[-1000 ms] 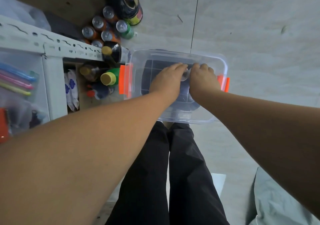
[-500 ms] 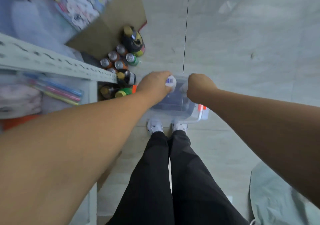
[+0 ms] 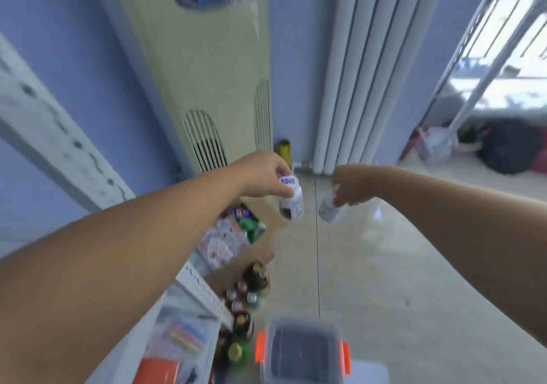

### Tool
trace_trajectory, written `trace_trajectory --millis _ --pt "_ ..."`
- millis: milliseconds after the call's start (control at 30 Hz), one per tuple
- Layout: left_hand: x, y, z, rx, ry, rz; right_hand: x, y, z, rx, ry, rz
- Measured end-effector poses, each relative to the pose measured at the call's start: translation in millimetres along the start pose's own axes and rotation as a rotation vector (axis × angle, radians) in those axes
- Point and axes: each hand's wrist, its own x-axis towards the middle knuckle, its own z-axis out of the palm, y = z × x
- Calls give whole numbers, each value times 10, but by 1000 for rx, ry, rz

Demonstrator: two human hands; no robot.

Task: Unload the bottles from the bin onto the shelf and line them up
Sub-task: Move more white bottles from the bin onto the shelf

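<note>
The room has blue walls, a tall cream air conditioner (image 3: 204, 66) that stands against the far wall, a white radiator (image 3: 358, 66) beside it and a pale grey floor (image 3: 384, 265). The picture is blurred by motion. Both arms reach forward, high above the floor. The left hand (image 3: 260, 177) closes its fingers around the top of a small white bottle (image 3: 291, 203) with a blue and white label, and the bottle hangs down from the grip. The right hand (image 3: 350, 188) also closes around the top of a second small bottle (image 3: 328, 210), which is pale and tilted; its label is too blurred to read. The two bottles are near each other but they do not touch. Far below them, at the bottom edge, the clear plastic bin (image 3: 302, 351) with orange latches stands on the floor; I cannot tell if anything is inside. Left of the bin, a group of cans and dark bottles (image 3: 248, 294) stands on the floor, just beside the white metal shelf (image 3: 204, 292), which runs along the left side.
</note>
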Motion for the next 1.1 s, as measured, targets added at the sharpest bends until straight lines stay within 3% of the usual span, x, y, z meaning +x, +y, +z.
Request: trace_trajectory --millis 133,267,467,633,833,1100 --pt "-340 389 -850 71 70 34 -499 -117 -985 -130 60 -15" --pt "-759 682 -1433 110 188 11 -930 -231 -1745 -76 109 -42" --pt "-1639 989 -1789 123 301 -129 -1546 -590 -2241 39 187 -229" --pt "-2598 1036 -1740 85 395 -312 -1809 -1159 -2176 -40 161 -436" --pt "-3987 967 -1370 -6 480 -608 -2152 -2138 -1571 -83 91 -753" --pt "-5931 949 -928 14 596 -923 -3243 -3455 -840 -256 149 -1105"
